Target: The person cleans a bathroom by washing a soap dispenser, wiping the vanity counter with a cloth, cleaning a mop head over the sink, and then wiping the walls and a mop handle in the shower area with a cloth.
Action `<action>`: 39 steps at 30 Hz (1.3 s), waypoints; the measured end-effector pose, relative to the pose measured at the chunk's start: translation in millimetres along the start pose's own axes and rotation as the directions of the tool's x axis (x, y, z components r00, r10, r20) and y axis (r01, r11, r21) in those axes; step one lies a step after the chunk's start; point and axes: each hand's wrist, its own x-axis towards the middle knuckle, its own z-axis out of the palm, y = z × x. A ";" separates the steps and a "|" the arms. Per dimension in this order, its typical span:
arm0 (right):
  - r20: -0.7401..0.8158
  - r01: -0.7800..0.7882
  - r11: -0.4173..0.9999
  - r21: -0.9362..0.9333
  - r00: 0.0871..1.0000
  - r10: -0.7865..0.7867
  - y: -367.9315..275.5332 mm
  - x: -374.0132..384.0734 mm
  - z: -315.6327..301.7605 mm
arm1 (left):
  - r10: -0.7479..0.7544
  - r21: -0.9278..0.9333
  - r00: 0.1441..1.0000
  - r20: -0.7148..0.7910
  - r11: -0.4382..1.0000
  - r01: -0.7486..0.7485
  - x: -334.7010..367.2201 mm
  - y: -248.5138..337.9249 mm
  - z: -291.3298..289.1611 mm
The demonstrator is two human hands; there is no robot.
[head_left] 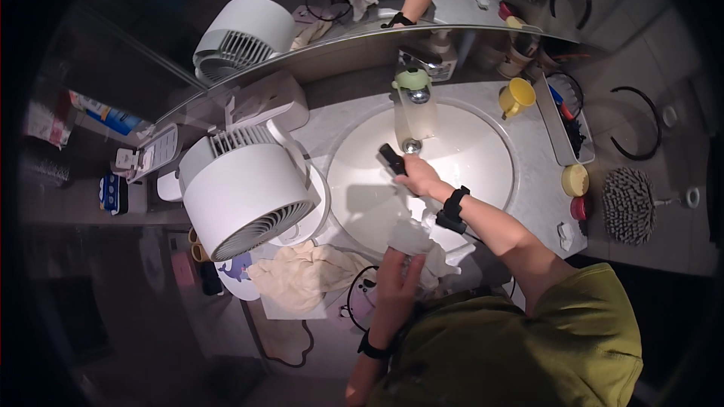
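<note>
Right hand point(422, 178) grips black cylindrical object point(391, 159) over white sink point(484, 160). Left hand point(397, 280) holds crumpled white tissue point(413, 238) by sink's near rim. White fan point(245, 190) stands left of sink on tabletop point(532, 175).

Right hand point(421, 179) holds a dark cylinder point(391, 158), left hand point(397, 277) white tissue point(409, 236).

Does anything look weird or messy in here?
Yes, a big white fan stands on the counter beside the sink, which seems odd because water might splash it. A beige cloth lies bunched up nearby too. I see nothing clearly broken.
</note>
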 end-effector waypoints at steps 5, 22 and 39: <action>-0.563 0.450 0.876 0.173 0.775 -0.287 -105.9 22.6 -40.5 | 0.093 -0.008 0.996 -0.014 0.996 -0.093 2.8 -0.7 -5.9; -0.909 0.302 0.953 0.022 0.404 -0.107 -96.5 166.9 -67.4 | 0.191 0.124 0.981 0.041 0.973 -0.195 11.2 6.1 -11.8; -0.447 0.098 0.959 0.267 0.894 0.033 -107.4 135.2 -90.0 | 0.099 0.104 0.994 -0.044 0.990 -0.094 -2.6 7.9 -10.4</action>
